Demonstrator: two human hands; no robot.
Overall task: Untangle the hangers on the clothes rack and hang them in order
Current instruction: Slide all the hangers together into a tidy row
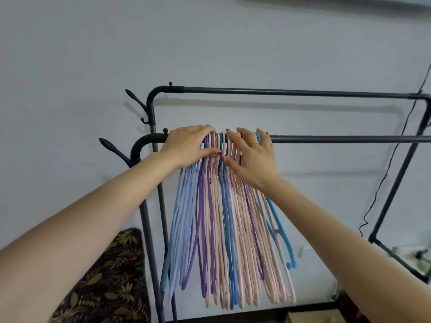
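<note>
Several thin hangers (224,229) in pink, purple, light blue and bright blue hang bunched on the near rail (338,139) of a dark metal clothes rack. My left hand (186,146) lies over the left part of the bunch, fingers curled over the hooks on the rail and thumb pressing the necks. My right hand (253,157) rests on the right part, fingers spread over the hooks, thumb against the pink necks. A bright blue hanger (283,231) hangs at the right end of the bunch.
The rack's far rail (291,92) runs parallel behind and is bare. Hook pegs (112,148) stick out at the rack's left end. A leaf-patterned cloth (112,280) lies at lower left. A black cable (391,159) hangs down the white wall at right.
</note>
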